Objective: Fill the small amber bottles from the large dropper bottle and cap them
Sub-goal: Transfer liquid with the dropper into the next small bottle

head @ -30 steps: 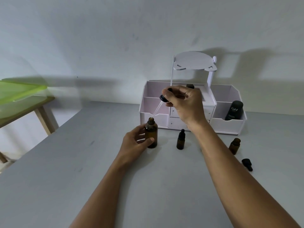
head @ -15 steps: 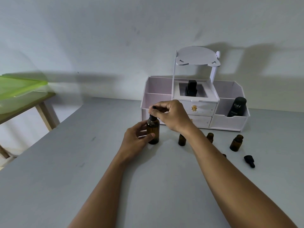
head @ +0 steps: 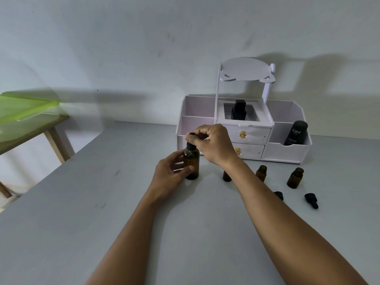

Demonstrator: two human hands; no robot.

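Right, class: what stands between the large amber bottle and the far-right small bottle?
Head view: a small amber bottle half hidden by the right forearm, and another small bottle just beyond it.

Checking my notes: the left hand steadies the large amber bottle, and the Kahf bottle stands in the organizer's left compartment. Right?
No: the head view shows the Kahf bottle in the right compartment of the organizer. The left hand does steady the large amber bottle.

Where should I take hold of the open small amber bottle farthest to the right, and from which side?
I would hold the rightmost bottle by its round body, below the shoulder, from its right. It stands upright and uncapped, so a side grip leaves the mouth free; another bottle stands to its left.
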